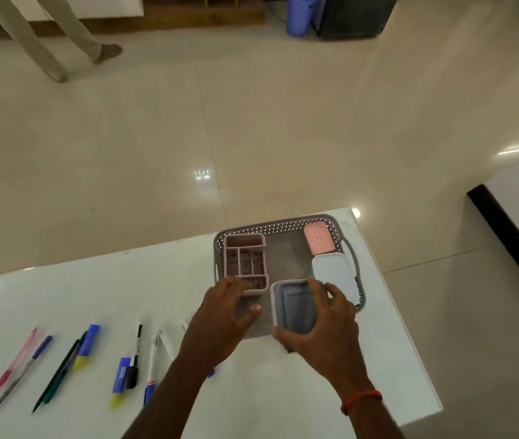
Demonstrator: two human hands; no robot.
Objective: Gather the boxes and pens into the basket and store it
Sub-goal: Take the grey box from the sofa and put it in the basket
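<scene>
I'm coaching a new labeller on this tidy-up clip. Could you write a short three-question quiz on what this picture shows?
1. True or false: the pens are already inside the basket.
2. Which box does the right hand grip? A) the pink box B) the grey-lidded box C) the white-lidded box
3. Fill in: the pink divided organiser sits in the basket's ____ half.

Key
1. False: they lie on the white table, left of the basket.
2. B: thumb at its near corner, fingers over its far edge.
3. Left.
</scene>
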